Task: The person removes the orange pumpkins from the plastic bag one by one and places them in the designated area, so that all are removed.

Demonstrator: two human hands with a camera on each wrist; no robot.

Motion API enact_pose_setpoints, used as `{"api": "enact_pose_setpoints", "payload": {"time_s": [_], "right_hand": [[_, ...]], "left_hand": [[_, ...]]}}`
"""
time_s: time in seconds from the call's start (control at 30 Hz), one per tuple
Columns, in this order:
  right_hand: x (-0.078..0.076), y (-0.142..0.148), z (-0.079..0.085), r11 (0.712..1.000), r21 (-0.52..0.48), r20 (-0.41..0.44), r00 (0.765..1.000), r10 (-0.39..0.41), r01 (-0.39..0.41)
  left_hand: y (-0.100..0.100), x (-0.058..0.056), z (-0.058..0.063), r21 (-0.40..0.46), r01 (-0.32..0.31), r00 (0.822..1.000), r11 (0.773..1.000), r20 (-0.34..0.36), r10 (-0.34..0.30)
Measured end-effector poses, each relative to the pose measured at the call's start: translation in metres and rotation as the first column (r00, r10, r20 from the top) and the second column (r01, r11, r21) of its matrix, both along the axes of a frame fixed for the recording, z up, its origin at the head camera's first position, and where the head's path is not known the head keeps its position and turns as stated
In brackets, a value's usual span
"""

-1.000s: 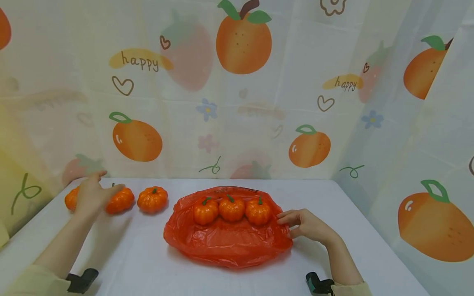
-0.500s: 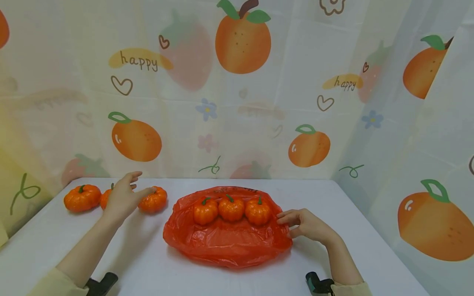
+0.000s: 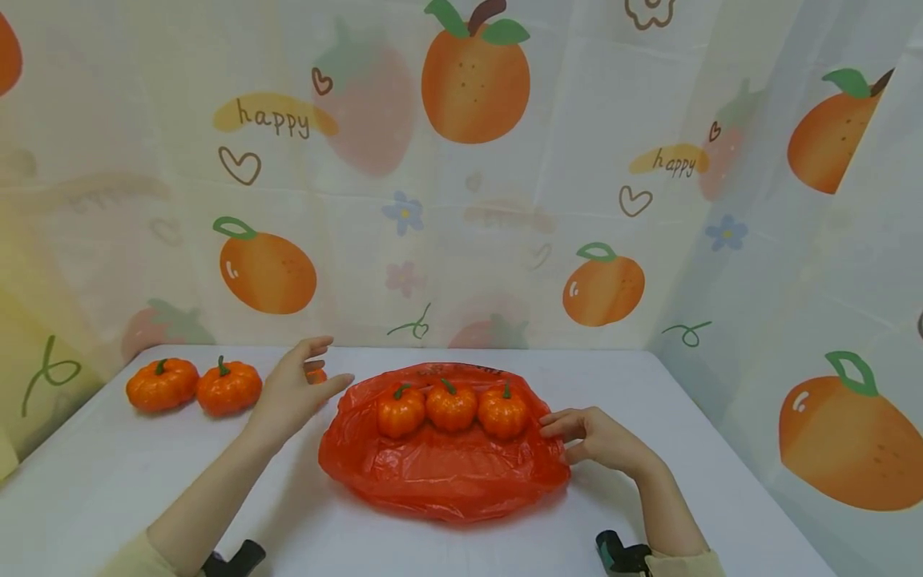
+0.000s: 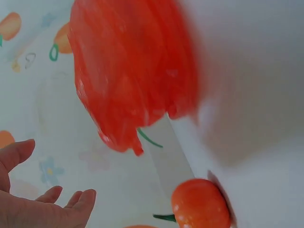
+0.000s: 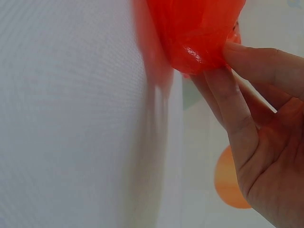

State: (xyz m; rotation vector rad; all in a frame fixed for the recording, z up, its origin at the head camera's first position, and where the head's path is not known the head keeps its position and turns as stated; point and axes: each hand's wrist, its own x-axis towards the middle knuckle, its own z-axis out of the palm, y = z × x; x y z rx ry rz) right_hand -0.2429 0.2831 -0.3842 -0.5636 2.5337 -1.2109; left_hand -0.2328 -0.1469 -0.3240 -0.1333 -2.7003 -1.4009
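While our left hand (image 3: 292, 397) hovers with thumb and fingers spread, just left of the red plastic bag (image 3: 447, 493), our right hand (image 3: 602, 439) pinches that bag's right edge between thumb and fingers. Thin, glossy and crinkled, the bag lies gaping in the middle of the white worktop (image 3: 598, 381), three orange pumpkins (image 3: 450, 406) with green stems lined up inside. Two ribbed pumpkins (image 3: 228, 388) sit farther left; another pumpkin (image 3: 317, 377) is mostly hidden behind our left hand. Fruit-printed cloth (image 3: 490, 240) hangs behind the worktop.
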Motion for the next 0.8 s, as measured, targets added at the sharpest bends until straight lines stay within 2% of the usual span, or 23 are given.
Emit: {"api": "enact_pose_setpoints", "payload": {"time_s": [0.13, 0.27, 0.53, 0.8], "right_hand": [[0.001, 0.000, 0.001, 1.000, -0.002, 0.002, 1.000, -0.005, 0.005], [0.002, 0.000, 0.002, 1.000, -0.006, 0.007, 1.000, -0.011, 0.011], [0.001, 0.000, 0.001, 1.000, -0.009, 0.007, 1.000, -0.002, 0.002], [0.001, 0.000, 0.002, 1.000, -0.009, 0.008, 1.000, -0.001, 0.001]], "left_hand": [[0.018, 0.006, -0.001, 0.022, 0.046, 0.999, 0.999, -0.018, -0.046], [0.035, 0.009, -0.005, 0.034, 0.077, 0.997, 0.996, -0.008, -0.077], [0.060, 0.008, -0.022, 0.024, 0.118, 0.993, 0.993, -0.026, -0.117], [0.074, 0.005, -0.036, -0.011, 0.110, 0.993, 0.994, -0.050, -0.110]]}}
